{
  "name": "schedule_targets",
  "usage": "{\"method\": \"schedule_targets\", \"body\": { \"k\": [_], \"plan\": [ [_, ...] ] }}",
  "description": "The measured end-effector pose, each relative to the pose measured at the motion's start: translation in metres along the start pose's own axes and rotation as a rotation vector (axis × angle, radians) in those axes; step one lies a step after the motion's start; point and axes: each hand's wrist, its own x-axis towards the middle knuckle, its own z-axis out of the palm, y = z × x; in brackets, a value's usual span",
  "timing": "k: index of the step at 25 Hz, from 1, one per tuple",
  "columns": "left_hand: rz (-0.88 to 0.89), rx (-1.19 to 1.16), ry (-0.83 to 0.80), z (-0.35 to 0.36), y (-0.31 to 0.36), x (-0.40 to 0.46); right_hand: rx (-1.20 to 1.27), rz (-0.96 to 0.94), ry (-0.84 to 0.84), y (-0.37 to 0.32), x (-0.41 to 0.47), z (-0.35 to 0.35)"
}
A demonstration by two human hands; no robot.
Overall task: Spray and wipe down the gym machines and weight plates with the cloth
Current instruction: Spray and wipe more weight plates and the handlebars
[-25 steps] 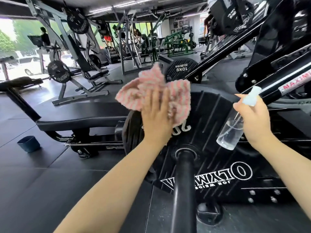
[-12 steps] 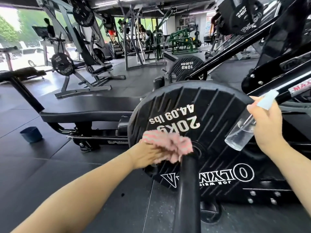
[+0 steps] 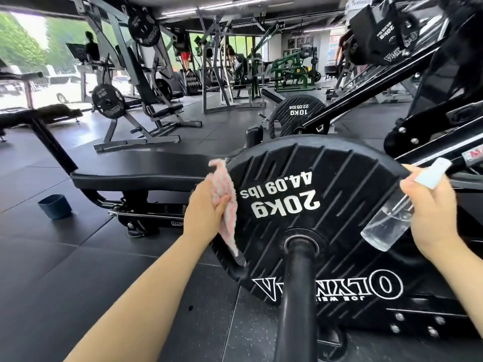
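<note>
A big black 20 kg weight plate point(image 3: 339, 194) sits on a thick black bar point(image 3: 298, 296) right in front of me. My left hand point(image 3: 206, 207) grips a pink and white striped cloth point(image 3: 224, 194) and presses it against the plate's left rim. A strip of the cloth hangs down the edge. My right hand point(image 3: 428, 205) holds a clear spray bottle point(image 3: 389, 223) with a white cap beside the plate's right edge, tilted, with clear liquid in its lower end.
A black padded bench point(image 3: 136, 173) stretches left behind the plate. A small dark blue cup point(image 3: 55, 206) stands on the rubber floor at the left. A 10 kg plate point(image 3: 295, 116) and black machine arms point(image 3: 431, 121) rise behind and right. More machines and people fill the background.
My left hand swept the cloth from the plate's top down to the hub, then up to the left rim. The right hand and bottle stayed about where they were.
</note>
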Motion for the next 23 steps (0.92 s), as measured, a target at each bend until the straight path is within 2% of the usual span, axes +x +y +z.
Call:
{"method": "schedule_targets", "body": {
  "k": [3,5,8,13,16,18,21,23],
  "plan": [
    [-0.095,-0.263,-0.019,0.007,-0.017,-0.01,-0.056,0.018,0.037,0.007,0.003,-0.002],
    [-0.141,-0.336,-0.046,0.009,-0.021,-0.017,-0.05,0.023,0.025,0.002,0.0,0.0],
    [-0.18,-0.324,-0.078,0.017,-0.029,-0.024,-0.06,0.025,0.037,-0.005,-0.005,0.001],
    [-0.28,-0.352,-0.015,0.027,-0.023,-0.036,-0.025,0.054,0.003,-0.011,-0.006,-0.002],
    [-0.475,-0.273,-0.025,0.049,-0.038,-0.053,0.018,0.063,-0.015,-0.008,-0.012,-0.01],
    [-0.541,-0.227,-0.018,0.054,-0.038,-0.057,0.054,0.076,0.01,-0.005,-0.02,-0.013],
    [-0.482,-0.073,0.0,0.037,-0.018,-0.038,0.047,0.167,0.102,0.001,-0.032,-0.023],
    [-0.332,-0.002,0.068,0.024,-0.004,-0.02,-0.173,0.24,0.169,-0.002,-0.037,-0.027]
  ]
}}
